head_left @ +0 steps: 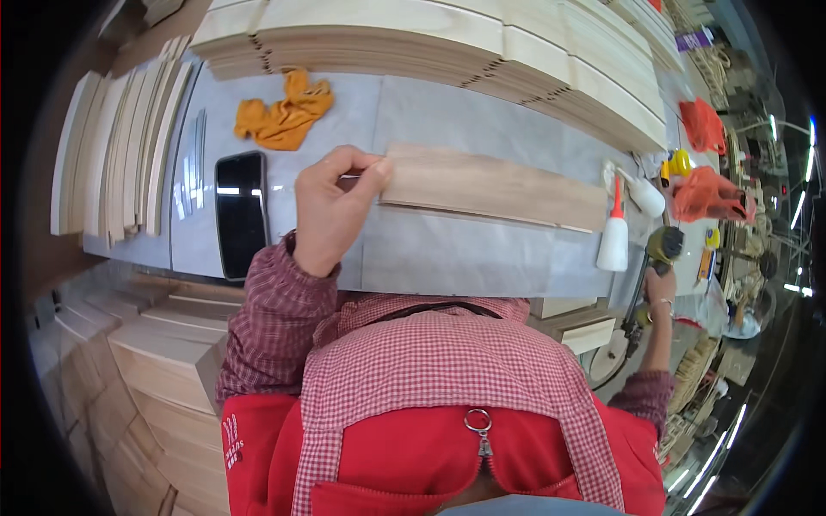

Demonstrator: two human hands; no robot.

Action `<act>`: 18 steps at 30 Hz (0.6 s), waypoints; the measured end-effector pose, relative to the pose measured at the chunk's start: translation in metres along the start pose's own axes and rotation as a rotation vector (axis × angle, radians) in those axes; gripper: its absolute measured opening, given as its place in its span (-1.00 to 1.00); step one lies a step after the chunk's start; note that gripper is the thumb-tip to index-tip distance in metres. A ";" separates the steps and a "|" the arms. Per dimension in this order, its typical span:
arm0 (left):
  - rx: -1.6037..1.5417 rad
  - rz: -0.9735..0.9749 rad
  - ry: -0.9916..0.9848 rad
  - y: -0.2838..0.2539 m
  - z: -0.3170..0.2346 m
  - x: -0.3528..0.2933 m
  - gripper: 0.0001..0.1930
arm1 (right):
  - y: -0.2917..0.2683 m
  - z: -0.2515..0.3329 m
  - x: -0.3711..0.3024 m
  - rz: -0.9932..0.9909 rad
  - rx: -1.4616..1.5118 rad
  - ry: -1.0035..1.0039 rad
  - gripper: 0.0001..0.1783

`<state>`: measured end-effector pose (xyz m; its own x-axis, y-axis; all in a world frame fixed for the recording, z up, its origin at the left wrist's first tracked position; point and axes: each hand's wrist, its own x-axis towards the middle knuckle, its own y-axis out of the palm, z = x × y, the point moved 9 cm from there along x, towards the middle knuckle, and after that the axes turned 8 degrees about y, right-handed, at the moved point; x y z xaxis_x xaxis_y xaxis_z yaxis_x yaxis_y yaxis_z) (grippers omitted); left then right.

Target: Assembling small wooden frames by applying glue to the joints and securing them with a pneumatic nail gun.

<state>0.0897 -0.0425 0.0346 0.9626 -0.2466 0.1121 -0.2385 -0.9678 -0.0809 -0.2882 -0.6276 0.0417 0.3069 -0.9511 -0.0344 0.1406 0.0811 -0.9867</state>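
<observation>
Over the grey marbled desk (482, 271), the long, flat, pale-brown wooden board (495, 189) runs crosswise, rightward from the left hand (334, 206), whose fingers pinch its left end, while the right hand (661, 285), well apart, grips a dark-and-yellow tool (666, 245).

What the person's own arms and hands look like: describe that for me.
The left hand and right hand are gloveless. The maroon checked fabric left sleeve gathers at the wrist; the matching right sleeve ends higher. A thin, pale band circles the right wrist.
</observation>
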 end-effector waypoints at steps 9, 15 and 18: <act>-0.073 -0.014 0.006 0.003 0.001 0.001 -0.95 | -0.104 0.259 -0.162 0.469 0.564 -0.130 -0.89; -0.086 -0.041 0.090 -0.001 0.002 0.000 -0.94 | -0.069 0.391 -0.257 0.833 0.413 -0.356 -0.72; -0.066 0.002 0.078 0.001 -0.002 -0.001 -0.96 | -0.052 0.427 -0.291 1.001 0.385 -0.396 -0.70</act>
<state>0.0885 -0.0432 0.0364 0.9497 -0.2495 0.1891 -0.2511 -0.9678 -0.0159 0.0166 -0.2275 0.1711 0.7094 -0.2532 -0.6577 -0.0760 0.9003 -0.4286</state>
